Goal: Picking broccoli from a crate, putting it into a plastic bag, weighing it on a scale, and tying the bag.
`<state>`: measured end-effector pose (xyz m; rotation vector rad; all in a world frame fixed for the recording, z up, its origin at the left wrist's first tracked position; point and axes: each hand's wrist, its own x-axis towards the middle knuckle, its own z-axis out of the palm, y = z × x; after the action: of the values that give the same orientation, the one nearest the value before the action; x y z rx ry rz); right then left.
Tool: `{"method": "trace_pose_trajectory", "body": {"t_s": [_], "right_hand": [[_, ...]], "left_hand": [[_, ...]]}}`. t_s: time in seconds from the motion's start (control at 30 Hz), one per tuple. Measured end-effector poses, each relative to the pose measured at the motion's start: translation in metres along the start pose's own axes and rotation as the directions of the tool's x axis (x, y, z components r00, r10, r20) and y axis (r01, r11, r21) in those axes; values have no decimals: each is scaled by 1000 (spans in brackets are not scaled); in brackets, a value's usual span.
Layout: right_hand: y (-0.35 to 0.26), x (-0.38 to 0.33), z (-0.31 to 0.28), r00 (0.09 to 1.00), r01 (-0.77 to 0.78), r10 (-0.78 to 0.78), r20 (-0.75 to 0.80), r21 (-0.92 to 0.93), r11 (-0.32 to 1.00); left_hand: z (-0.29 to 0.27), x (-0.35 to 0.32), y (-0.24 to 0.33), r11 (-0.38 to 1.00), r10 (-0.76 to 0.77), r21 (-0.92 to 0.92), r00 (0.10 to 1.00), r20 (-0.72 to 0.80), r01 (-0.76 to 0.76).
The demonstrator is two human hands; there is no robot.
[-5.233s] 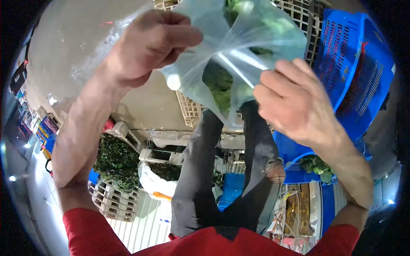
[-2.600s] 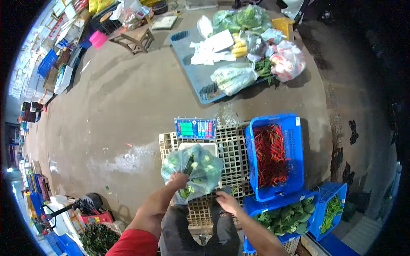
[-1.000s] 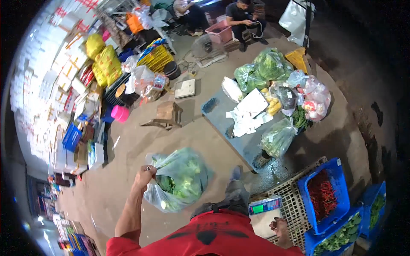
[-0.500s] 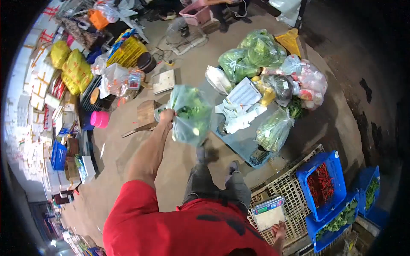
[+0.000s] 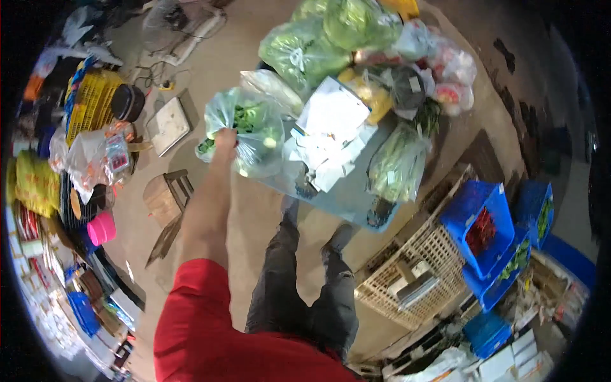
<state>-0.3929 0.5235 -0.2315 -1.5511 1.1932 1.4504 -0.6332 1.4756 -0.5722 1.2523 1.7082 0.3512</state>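
My left hand [image 5: 226, 141] is closed round the gathered neck of a clear plastic bag of leafy green vegetables [image 5: 258, 143]. That bag hangs at the left end of a blue-grey platform [image 5: 347, 207]; whether it rests there I cannot tell. Just right of it lie white papers [image 5: 334, 108], and behind it is a white bag [image 5: 273, 90]. Large bags of green vegetables [image 5: 305, 54] are piled farther back. Another bag of greens [image 5: 400, 164] lies at the platform's right end. My right hand is out of sight.
Left of my arm stands a small wooden stool [image 5: 162, 197], with a flat white scale [image 5: 168, 124] beyond. A pale slatted crate [image 5: 410, 274] and blue crates of peppers and greens [image 5: 480, 216] stand at right. A yellow basket [image 5: 92, 105] is at far left.
The bag in my left hand has come to the platform's left end, close to the papers. My view has shifted, and my right hand, earlier by the slatted crate, has left it.
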Motion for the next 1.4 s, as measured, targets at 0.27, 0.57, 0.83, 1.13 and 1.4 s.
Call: {"method": "trace_pose_trajectory", "body": {"t_s": [0.27, 0.57, 0.83, 1.13, 1.4], "right_hand": [[57, -29, 147, 960, 262, -243, -135, 142, 955], [-3, 44, 98, 844, -43, -247, 476, 519, 854], [-127, 146, 23, 742, 423, -597, 304, 477, 770], [-636, -153, -19, 379, 754, -896, 230, 484, 444], [-711, -537, 131, -901, 394, -255, 350, 908, -147]], "left_hand": [[19, -76, 16, 999, -9, -39, 987, 162, 15], [56, -191, 107, 910, 252, 285, 948, 194, -300], [170, -305, 161, 922, -72, 384, 956, 284, -45], [349, -423, 334, 973, 187, 55, 908, 376, -223], [417, -405, 383, 980, -22, -180, 939, 344, 89]]}}
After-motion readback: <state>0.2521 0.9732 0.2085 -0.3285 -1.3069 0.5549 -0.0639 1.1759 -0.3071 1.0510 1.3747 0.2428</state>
